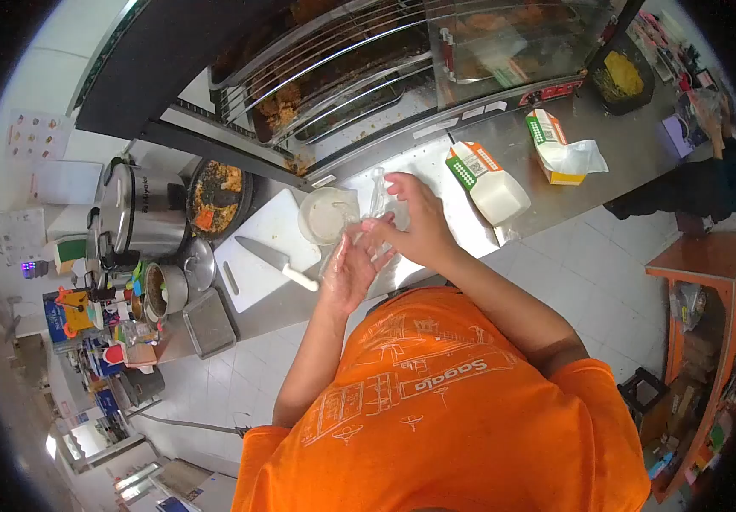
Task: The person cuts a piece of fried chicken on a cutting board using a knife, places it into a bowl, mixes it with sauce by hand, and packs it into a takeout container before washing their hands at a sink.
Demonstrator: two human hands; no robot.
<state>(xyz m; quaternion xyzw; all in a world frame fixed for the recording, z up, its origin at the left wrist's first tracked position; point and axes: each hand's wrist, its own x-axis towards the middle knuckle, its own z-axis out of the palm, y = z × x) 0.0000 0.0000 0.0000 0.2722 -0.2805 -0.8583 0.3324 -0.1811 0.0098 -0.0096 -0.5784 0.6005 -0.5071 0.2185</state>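
Note:
Thin clear plastic, perhaps a disposable glove, is stretched between my hands over the counter. My right hand grips it with bent fingers. Palm up, my left hand lies below and to the left with its fingers spread, their tips touching or inside the plastic; the overlap hides which. A pale bowl stands just left of the plastic. The knife rests on the white cutting board, its white handle near my left wrist.
Two food boxes stand at the right, below a glass display cabinet. At the left are a pan of food, a large cooker, a pot and a metal tray. Another person's arm shows far right.

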